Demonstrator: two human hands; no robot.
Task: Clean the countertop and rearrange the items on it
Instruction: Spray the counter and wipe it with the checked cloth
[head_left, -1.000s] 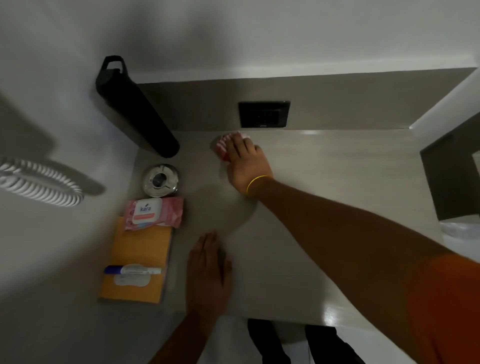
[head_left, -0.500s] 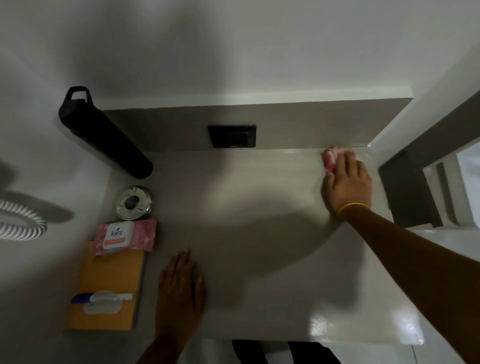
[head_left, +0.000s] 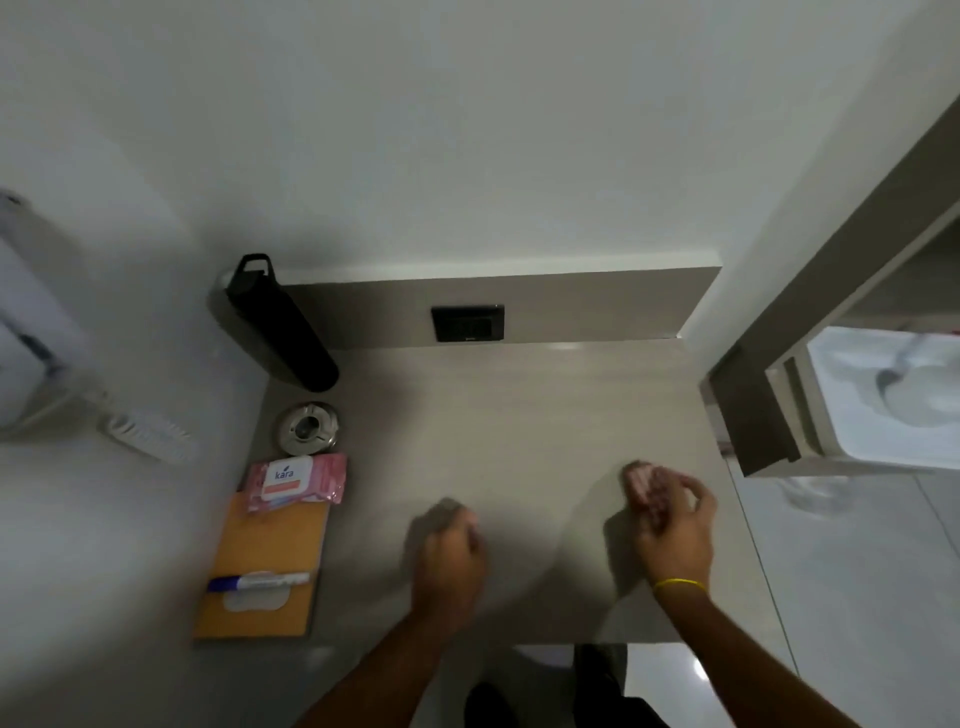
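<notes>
R hand (head_left: 670, 525) fingers curled round pink cloth (head_left: 644, 486) on countertop (head_left: 519, 415), L hand (head_left: 449, 553) blurred, grip unclear.

A bare stretch of countertop (head_left: 519, 415) lies open right of the black bottle (head_left: 283, 325). Below the bottle, an ashtray (head_left: 307, 428), wipes packet (head_left: 296, 480) and orange envelope (head_left: 265, 566) line the left edge. Two hands occupy the near edge.
</notes>
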